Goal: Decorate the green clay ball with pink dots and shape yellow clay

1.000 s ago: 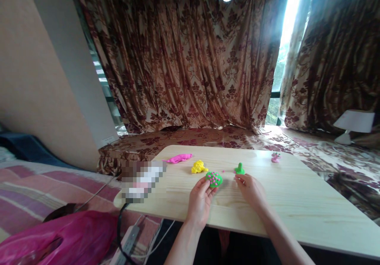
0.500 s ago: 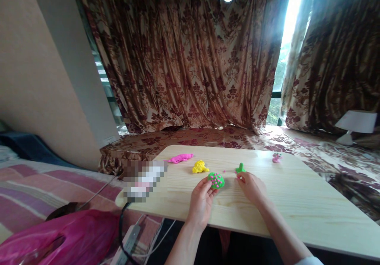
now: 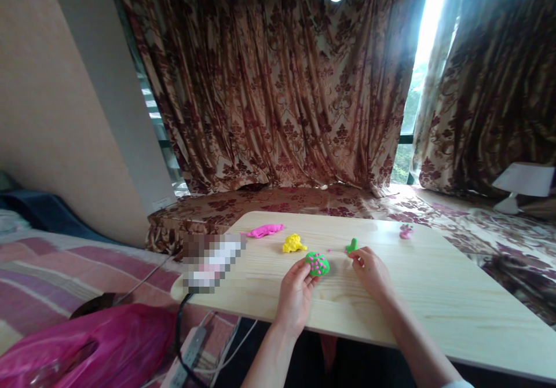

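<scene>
My left hand holds a green clay piece dotted with small pink clay bits, just above the table. Its thumb and fingers grip the left edge, and the dotted face is turned up. My right hand is at the near side of a smaller green clay piece with an upright stub. Thumb and forefinger are pinched together there. Whether they touch that piece or hold a tiny bit is too small to tell. A loose pink clay bit lies on the table between the two hands.
On the pale wooden table are a yellow clay lump, a long pink clay piece and a small pink-and-green clay figure. A blurred-out device with a black cable occupies the left edge. A pink plastic bag lies lower left.
My right hand has shifted slightly, its fingers now curled a little more beside the small green piece. The left hand keeps its hold on the dotted piece. The view has moved a little.
</scene>
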A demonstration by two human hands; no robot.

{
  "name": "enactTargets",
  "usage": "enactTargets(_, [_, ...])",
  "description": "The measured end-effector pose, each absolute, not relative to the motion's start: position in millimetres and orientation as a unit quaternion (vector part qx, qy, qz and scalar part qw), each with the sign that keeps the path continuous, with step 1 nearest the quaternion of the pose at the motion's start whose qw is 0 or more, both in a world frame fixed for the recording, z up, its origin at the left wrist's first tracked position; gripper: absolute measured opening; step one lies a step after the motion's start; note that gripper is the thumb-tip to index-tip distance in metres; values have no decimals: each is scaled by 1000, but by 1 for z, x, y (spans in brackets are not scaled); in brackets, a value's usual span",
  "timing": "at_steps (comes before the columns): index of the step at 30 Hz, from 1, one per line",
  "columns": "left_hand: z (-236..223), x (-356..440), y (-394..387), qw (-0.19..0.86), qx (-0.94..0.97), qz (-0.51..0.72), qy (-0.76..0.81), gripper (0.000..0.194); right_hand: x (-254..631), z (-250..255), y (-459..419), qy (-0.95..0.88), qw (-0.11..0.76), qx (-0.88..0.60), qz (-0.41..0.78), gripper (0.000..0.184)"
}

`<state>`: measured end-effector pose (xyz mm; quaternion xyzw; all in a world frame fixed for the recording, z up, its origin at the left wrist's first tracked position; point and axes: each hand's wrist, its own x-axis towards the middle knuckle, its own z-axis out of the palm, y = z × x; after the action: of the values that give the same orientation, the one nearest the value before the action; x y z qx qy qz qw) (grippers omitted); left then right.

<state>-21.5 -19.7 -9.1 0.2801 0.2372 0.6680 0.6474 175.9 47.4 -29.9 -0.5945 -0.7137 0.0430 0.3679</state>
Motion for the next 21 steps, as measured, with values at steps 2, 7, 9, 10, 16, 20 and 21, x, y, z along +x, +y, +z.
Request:
enactTargets(2, [-9, -21, -20, 646, 281, 669, 237, 23, 176, -30, 48, -710, 371, -596, 51, 23])
enactTargets(7, [-9, -21, -20, 644, 281, 671, 236, 23, 176, -29, 48, -705, 377, -598, 56, 22])
enactTargets(9, [-9, -21, -20, 643, 281, 672, 235, 23, 175, -29, 49, -701, 388, -596, 53, 20])
enactTargets(10, [-9, -21, -20, 643, 281, 673, 235, 23, 175, -29, 49, -698, 395, -595, 52, 20])
enactTargets(16, [-9, -21, -20, 644, 283, 671, 234, 22, 175, -29, 48, -704, 404, -581, 55, 27])
enactTargets(20, [-8, -21, -21, 644, 279, 673, 231, 21, 175, -28, 46, -707, 409, -573, 67, 30])
enactTargets(21, [-7, -21, -22, 645, 277, 674, 230, 20, 175, -27, 46, -707, 410, -572, 69, 30])
